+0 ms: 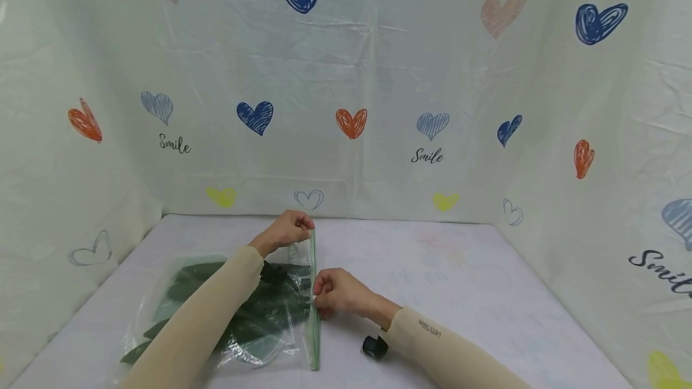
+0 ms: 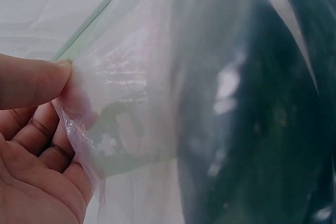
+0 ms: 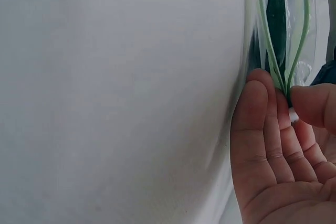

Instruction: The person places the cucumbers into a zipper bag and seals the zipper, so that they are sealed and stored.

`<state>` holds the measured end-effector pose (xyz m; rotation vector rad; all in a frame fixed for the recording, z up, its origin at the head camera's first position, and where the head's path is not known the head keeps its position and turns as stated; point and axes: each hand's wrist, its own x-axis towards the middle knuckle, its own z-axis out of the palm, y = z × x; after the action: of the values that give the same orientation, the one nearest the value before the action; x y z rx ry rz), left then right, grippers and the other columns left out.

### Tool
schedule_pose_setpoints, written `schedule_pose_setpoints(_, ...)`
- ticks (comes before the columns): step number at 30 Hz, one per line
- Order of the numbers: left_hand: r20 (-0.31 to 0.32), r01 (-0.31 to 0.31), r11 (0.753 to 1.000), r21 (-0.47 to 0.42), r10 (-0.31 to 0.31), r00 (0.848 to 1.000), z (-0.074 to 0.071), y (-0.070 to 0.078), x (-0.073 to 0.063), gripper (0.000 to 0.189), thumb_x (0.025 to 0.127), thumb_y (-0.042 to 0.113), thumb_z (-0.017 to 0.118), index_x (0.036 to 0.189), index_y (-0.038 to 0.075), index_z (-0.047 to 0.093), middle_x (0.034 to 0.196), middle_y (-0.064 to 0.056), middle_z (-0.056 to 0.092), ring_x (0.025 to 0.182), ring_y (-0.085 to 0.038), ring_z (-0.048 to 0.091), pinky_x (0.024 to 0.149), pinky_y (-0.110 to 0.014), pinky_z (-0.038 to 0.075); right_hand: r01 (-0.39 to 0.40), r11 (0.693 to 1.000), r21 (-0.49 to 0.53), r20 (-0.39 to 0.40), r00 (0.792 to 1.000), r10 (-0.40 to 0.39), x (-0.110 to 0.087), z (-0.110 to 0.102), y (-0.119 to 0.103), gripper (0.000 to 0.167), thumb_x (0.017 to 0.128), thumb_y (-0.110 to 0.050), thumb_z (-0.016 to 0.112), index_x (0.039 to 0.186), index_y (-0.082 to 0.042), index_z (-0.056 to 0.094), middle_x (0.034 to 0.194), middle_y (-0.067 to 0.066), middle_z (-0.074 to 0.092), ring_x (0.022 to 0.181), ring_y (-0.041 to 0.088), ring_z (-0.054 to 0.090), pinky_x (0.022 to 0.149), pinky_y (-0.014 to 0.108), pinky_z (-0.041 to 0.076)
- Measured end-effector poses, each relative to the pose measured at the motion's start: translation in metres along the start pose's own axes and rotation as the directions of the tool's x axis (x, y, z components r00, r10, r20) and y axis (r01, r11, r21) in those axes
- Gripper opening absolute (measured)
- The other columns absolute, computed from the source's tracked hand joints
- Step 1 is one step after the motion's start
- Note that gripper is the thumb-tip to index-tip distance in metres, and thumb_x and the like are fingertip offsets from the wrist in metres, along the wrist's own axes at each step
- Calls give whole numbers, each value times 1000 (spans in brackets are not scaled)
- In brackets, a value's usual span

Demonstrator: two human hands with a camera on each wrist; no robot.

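Observation:
A clear zip bag (image 1: 254, 356) lies on the table with its green-edged mouth (image 1: 314, 341) toward the right. Inside is a dark green item (image 1: 265, 317), perhaps folded cloth; its kind is unclear through the plastic. My left hand (image 1: 285, 230) pinches the far corner of the mouth between thumb and fingers, with clear film (image 2: 126, 77) over the fingertips in the left wrist view. Around the middle of the edge, my right hand (image 1: 343, 294) pinches the zip. A small white piece (image 3: 293, 114) shows at its fingertips, and beyond them the two green zip strips (image 3: 304, 24) stand apart.
A white tabletop (image 1: 432, 293) extends to the right of the bag. Behind and at both sides hangs a white sheet (image 1: 378, 167) printed with hearts and words. A small black device (image 1: 375, 347) sits by my right wrist.

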<state>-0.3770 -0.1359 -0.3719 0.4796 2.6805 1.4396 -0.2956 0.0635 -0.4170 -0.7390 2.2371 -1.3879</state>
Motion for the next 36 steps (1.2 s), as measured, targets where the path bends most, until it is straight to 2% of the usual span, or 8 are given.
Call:
schedule_pose_setpoints(5, 9, -64, 998, -6, 64, 998, -2, 2, -3, 12, 84, 0, 58, 94, 1, 64, 82, -7, 58, 71, -18, 51, 58, -27, 43, 1, 999, 32, 21, 1000, -2, -6, 2, 0, 10, 82, 4, 66, 86, -1, 58, 66, 12, 64, 54, 20, 62, 51, 31, 52)
schedule_pose_setpoints(10, 5, -28, 1000, -8, 28, 1000, -1, 0, 0, 14, 85, 0, 59, 98, -1, 64, 85, -9, 59, 73, -19, 51, 60, -28, 43, -23, 994, 110, 44, 999, 18, -12, 5, 0, 11, 82, 6, 66, 86, 1, 57, 67, 15, 64, 53, 19, 62, 51, 32, 53)
schedule_pose_setpoints(16, -10, -16, 1000, 11, 16, 1000, -1, -1, 4, 15, 85, -2, 59, 99, -2, 64, 84, -8, 59, 72, -17, 50, 59, -28, 43, -39, 985, 171, 93, 995, 23, -21, 11, -3, 12, 81, 8, 65, 84, 1, 56, 65, 12, 64, 52, 17, 62, 49, 29, 53)
schedule_pose_setpoints(29, -23, -8, 1000, 14, 9, 1000, 1, -1, 0, 16, 84, -2, 59, 99, -3, 64, 84, -8, 59, 72, -18, 51, 60, -28, 44, -60, 977, 204, 159, 987, 27, -42, 22, -2, 13, 80, 7, 66, 83, -1, 57, 63, 8, 63, 52, 15, 61, 49, 28, 53)
schedule_pose_setpoints(36, -37, -33, 999, 31, 34, 999, 1, -2, 0, 15, 83, -3, 59, 97, -4, 64, 83, -8, 59, 71, -18, 51, 60, -28, 44, -118, 973, 200, 161, 983, 86, -51, 26, -5, 12, 80, 6, 67, 82, -2, 58, 62, 9, 63, 51, 16, 61, 46, 28, 52)
